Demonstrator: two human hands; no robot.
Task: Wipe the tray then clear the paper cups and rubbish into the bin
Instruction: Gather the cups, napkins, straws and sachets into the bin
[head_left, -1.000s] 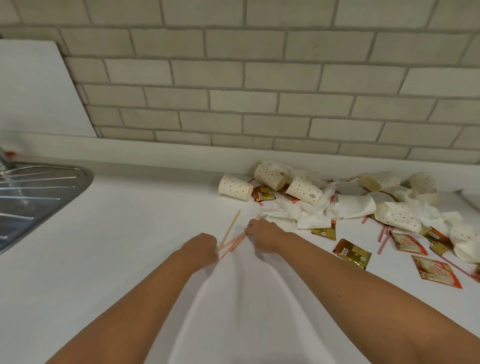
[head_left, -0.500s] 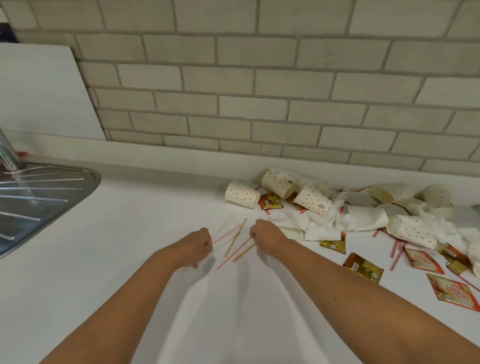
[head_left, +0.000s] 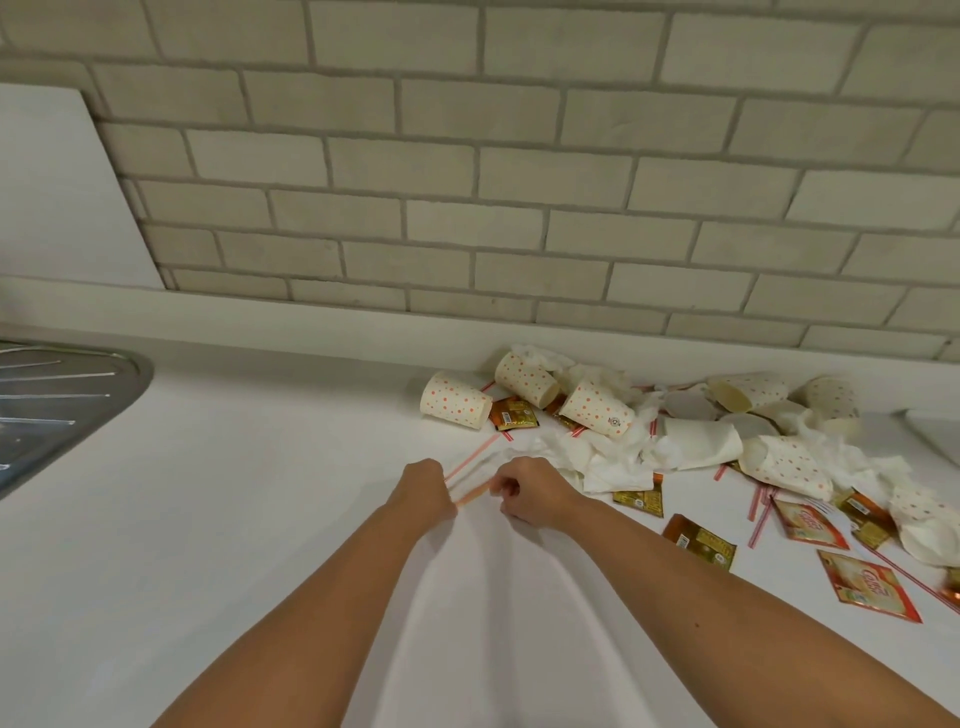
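My left hand and my right hand are close together on the white counter, both curled around a small bundle of red-striped straws and wooden stirrers that runs between them. Behind and to the right lies a heap of rubbish against the wall: several dotted paper cups on their sides, crumpled white tissues, and gold and orange sachets. More striped straws lie among the sachets. No tray or bin is in view.
A steel sink drainboard occupies the left edge of the counter. A brick-tiled wall rises behind it. A white object's rim shows at the far right.
My two hands have come closer together, and the straws and stirrers that lay spread on the counter are now gathered between them. The camera has shifted slightly.
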